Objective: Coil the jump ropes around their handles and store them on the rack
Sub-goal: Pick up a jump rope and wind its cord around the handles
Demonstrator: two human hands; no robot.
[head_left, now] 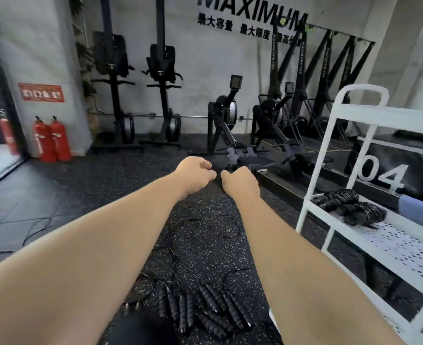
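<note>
Both hands, the left hand (pixel 195 170) and the right hand (pixel 241 181), are being held out with fingers curled; whether a cord is being pinched cannot be told. Uncoiled jump ropes (pixel 205 307) are lying on the floor (pixel 86 185) far below them, nearer the body, handles pointing roughly forward; coiled ropes (pixel 350 207) are resting on the rack (pixel 330 150) to the right, closer to the right hand.

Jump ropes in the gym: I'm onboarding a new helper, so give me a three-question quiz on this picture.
1. True or false: some coiled ropes already lie on the white rack.
2. Where are the loose rope handles? A) on the floor near the person B) on the rack's top shelf C) on a rowing machine
3. Fill in: the two red fire extinguishers stand against the ____.

Key: 1 true; 2 A; 3 wall
</note>
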